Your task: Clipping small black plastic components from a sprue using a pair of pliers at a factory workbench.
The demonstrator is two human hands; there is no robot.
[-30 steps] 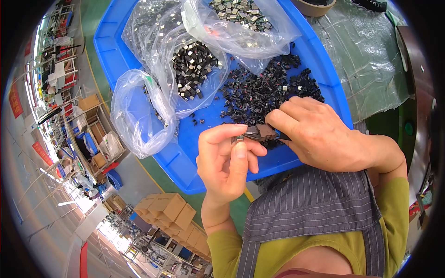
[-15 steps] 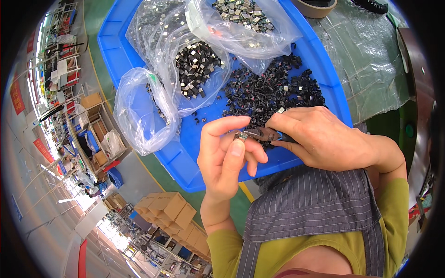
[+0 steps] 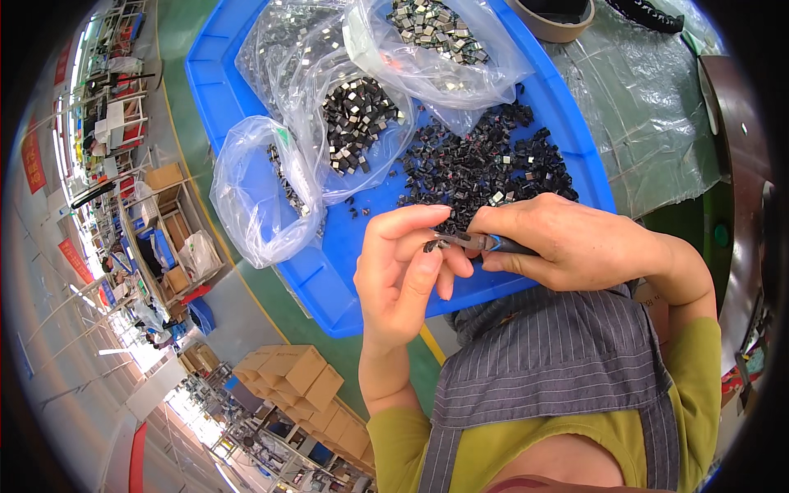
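My right hand [image 3: 575, 242] is wrapped round a pair of small pliers [image 3: 477, 241] with black and blue handles. Their jaws point left and meet a small dark electronic piece [image 3: 436, 245]. My left hand [image 3: 393, 283] pinches that piece at the thumb tip, its index finger raised above; the jaws and fingers partly hide it. Both hands are over the near edge of a blue tray [image 3: 325, 300]. Beyond them, many loose black plastic bits [image 3: 460, 164] lie heaped in the tray.
Clear plastic bags in the tray hold black-and-silver pieces [image 3: 353, 123] and silver-topped pieces [image 3: 436, 29]. Another clear bag [image 3: 263, 197] lies open at the left. A roll of tape [image 3: 559, 16] rests at the far right, by green sheeting [image 3: 633, 115]. Cardboard boxes [image 3: 292, 370] stand lower left.
The piece at my left fingertips showed a silvery face before and now looks dark. The pliers' jaws have shifted slightly on it. The view has moved a little.
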